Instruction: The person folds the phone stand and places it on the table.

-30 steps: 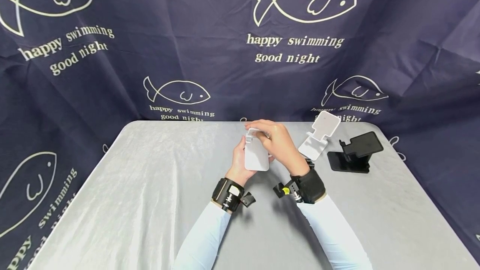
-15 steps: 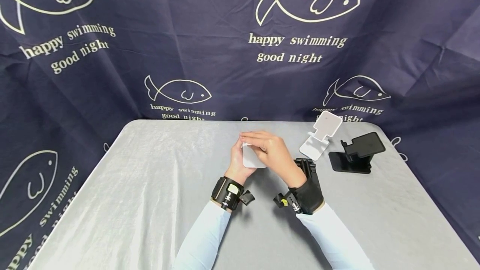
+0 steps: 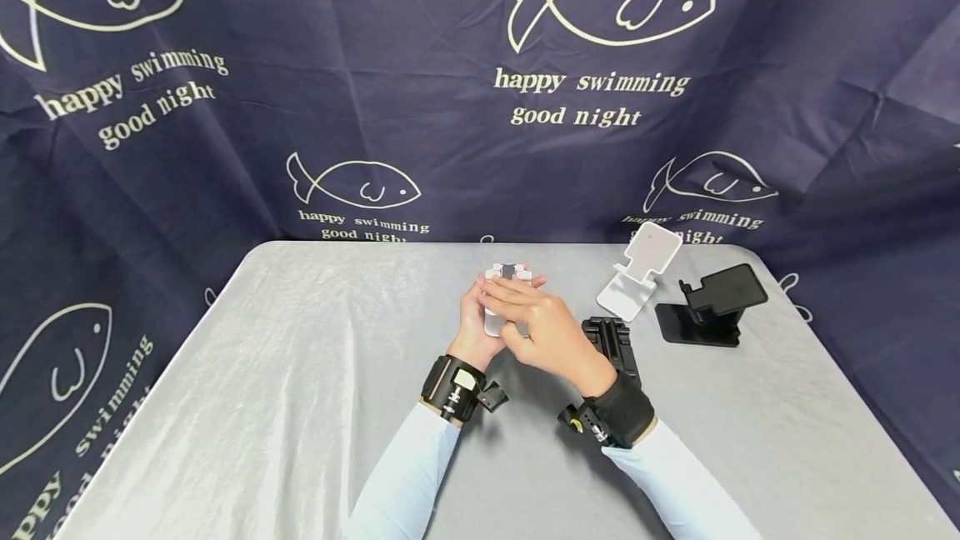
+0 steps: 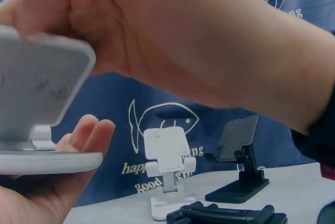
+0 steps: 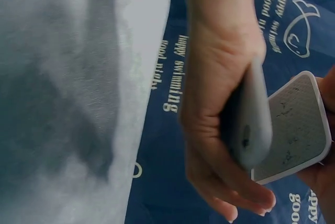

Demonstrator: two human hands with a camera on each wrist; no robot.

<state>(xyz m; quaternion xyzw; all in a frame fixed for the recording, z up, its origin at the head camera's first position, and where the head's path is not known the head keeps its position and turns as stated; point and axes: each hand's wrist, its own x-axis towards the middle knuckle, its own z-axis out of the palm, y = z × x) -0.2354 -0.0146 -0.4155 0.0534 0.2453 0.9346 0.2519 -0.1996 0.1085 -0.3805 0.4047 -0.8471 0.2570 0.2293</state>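
Note:
A white folding phone stand (image 3: 493,325) sits between my two hands above the table. My left hand (image 3: 471,325) holds it from below, its base (image 4: 57,163) lying on the palm and finger tips showing past the edge in the left wrist view. From above, my right hand (image 3: 553,330) grips the stand's upper plate (image 4: 42,85), which tilts up over the base. The right wrist view shows the plate's textured face (image 5: 296,130) and, beside the left palm, the base's rounded edge (image 5: 256,122). A grey hinge (image 3: 508,271) shows at the far end; the right fingers cover much of the plate.
Beyond my right hand stand an unfolded white phone stand (image 3: 630,290) and an unfolded black one (image 3: 723,290). A black folded stand (image 3: 613,338) lies close by my right wrist. A pale grey cloth (image 3: 300,373) covers the table; a dark blue printed curtain (image 3: 450,107) hangs behind.
The held stand has turned and its plate has tilted, bringing the hinge into sight at the far end. My right hand has come lower and nearer, uncovering the folded black stand.

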